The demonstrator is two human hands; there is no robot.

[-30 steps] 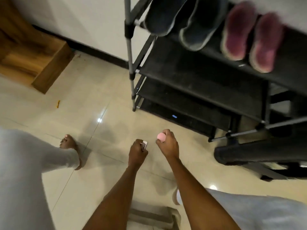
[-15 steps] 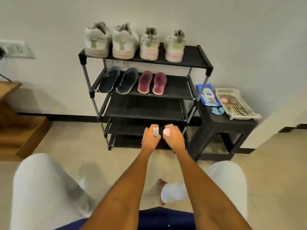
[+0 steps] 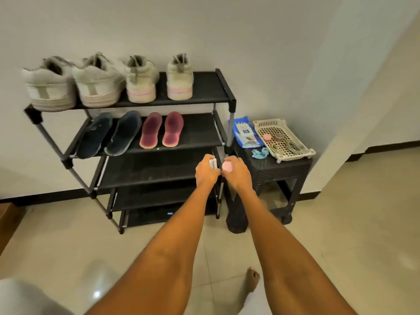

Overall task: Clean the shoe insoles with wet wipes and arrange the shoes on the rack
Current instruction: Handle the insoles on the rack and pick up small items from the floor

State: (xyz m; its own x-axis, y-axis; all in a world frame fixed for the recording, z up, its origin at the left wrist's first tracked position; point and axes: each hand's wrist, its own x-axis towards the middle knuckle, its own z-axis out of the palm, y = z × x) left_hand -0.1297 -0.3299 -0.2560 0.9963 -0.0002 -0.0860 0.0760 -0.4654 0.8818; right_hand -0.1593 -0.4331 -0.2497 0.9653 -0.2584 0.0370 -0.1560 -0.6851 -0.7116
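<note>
A black multi-tier shoe rack stands against the wall; its top shelf carries four pale sneakers in a row, heels outward: a grey-white pair on the left and a pair with pink heel bands on the right. The second shelf holds two dark blue insoles and two pink-maroon insoles, lying flat side by side, toes toward the wall. A blue-and-white wet-wipes pack lies flat on the dark stool just right of the rack.
</note>
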